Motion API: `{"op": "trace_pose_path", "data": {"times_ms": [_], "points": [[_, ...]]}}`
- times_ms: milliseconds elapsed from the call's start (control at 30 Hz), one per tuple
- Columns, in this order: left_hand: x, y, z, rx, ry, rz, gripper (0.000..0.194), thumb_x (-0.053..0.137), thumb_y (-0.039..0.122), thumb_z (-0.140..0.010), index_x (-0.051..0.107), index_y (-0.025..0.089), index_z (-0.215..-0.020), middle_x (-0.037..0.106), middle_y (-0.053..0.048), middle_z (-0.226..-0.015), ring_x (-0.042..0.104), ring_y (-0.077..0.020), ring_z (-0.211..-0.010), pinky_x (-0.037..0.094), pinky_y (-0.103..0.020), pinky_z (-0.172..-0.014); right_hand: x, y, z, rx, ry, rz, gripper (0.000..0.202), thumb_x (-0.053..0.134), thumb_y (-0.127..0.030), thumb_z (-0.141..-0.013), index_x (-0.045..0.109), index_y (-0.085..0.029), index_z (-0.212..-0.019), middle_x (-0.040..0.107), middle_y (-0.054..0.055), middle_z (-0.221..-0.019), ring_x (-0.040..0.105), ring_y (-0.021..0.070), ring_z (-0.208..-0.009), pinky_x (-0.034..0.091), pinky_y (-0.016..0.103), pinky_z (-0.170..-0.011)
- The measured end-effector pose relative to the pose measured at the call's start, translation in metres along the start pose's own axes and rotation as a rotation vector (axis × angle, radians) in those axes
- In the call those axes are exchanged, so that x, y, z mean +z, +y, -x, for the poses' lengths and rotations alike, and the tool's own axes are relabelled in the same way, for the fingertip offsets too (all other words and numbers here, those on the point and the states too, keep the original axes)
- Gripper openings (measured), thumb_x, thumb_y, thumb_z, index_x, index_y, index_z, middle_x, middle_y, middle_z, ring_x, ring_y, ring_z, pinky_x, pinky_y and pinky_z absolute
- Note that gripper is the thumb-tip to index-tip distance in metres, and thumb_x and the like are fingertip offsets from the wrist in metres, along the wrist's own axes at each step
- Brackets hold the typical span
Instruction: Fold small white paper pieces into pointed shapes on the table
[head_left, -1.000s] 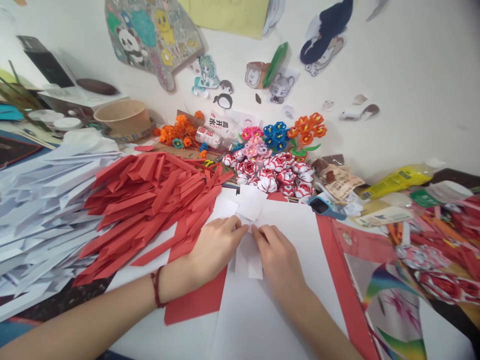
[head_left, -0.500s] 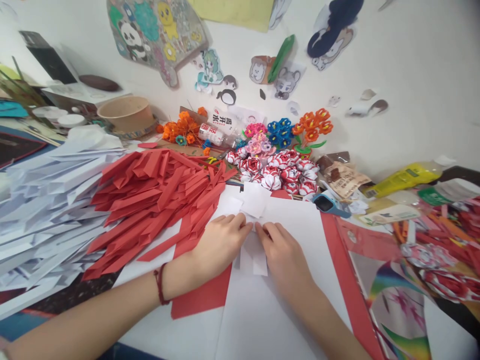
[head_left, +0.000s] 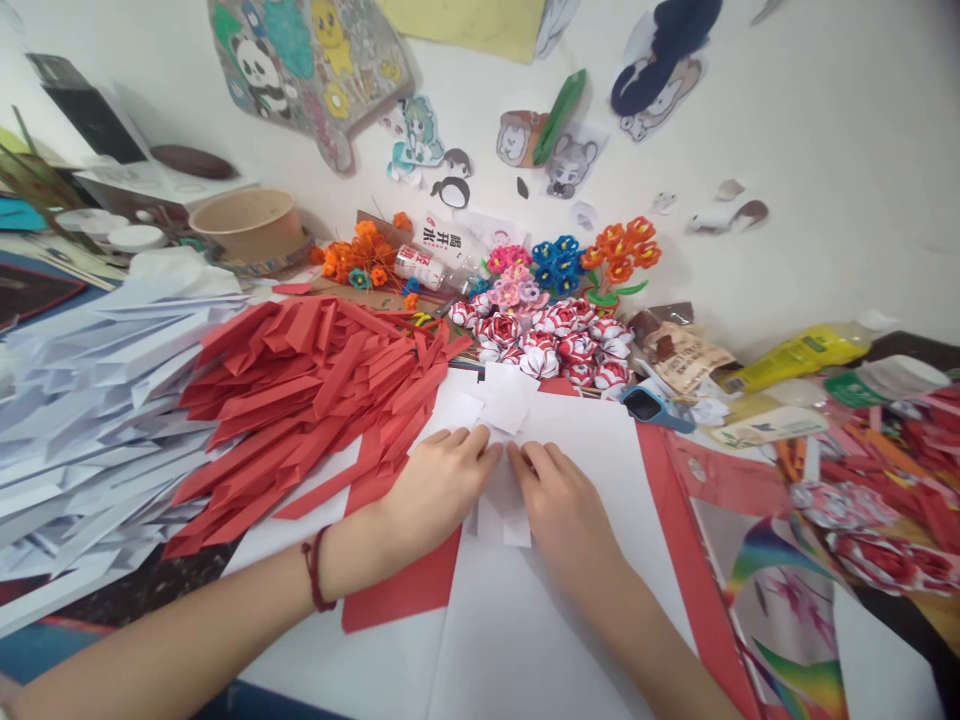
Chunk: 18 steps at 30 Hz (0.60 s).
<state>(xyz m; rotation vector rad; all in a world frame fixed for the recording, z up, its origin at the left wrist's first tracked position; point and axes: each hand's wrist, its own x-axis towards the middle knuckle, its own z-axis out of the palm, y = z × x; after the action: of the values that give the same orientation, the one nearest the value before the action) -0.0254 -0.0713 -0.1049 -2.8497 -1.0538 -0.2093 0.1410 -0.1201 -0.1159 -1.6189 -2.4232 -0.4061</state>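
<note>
My left hand (head_left: 435, 490) and my right hand (head_left: 566, 505) meet fingertip to fingertip over a large white sheet (head_left: 517, 620). Both are closed in a pinch on a small white paper piece (head_left: 499, 490), whose lower edge shows below the fingers. My fingers cover its upper part, so any fold there is hidden. Just beyond the fingertips lie loose white paper squares (head_left: 506, 398). Red paper (head_left: 405, 590) sticks out under my left wrist.
Left of my hands are heaps of folded red strips (head_left: 300, 390) and folded white strips (head_left: 97, 400). Red-and-white paper flowers (head_left: 559, 335) cluster at the back. A blue smartwatch (head_left: 656, 408) lies right of them, near a yellow bottle (head_left: 802, 355). A rainbow-patterned bag (head_left: 780, 600) lies at right.
Both hands stay at the same spot with fingers still pinched on the white paper piece. The whole view has shifted very slightly.
</note>
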Motion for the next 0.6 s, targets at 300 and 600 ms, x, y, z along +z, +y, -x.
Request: {"op": "trace_pose_path", "data": {"times_ms": [300,600], "points": [[0.0042,0.0010,-0.0005,-0.011,0.031,-0.007,0.023,0.045,0.011,-0.089,0.053,0.016,-0.111,0.054,-0.005,-0.090,0.052,-0.0167,-0.074,0.042,-0.030,-0.065,-0.0008,-0.0008,-0.0005,-0.014,-0.008,0.020,0.036,0.050,0.005,-0.078,0.062,-0.004,-0.111,0.059,0.009,-0.086,0.049,0.0204,-0.075,0.046,0.033,-0.065],[0.0020,0.0025,-0.0003,0.014,0.025,-0.029,0.026,0.045,0.010,-0.088,0.052,0.014,-0.112,0.054,-0.006,-0.092,0.052,-0.0182,-0.076,0.041,-0.032,-0.066,-0.0021,-0.0012,0.0000,-0.008,-0.043,0.023,0.035,0.049,0.002,-0.081,0.060,-0.004,-0.114,0.059,0.010,-0.088,0.049,0.0207,-0.076,0.047,0.034,-0.065]]}}
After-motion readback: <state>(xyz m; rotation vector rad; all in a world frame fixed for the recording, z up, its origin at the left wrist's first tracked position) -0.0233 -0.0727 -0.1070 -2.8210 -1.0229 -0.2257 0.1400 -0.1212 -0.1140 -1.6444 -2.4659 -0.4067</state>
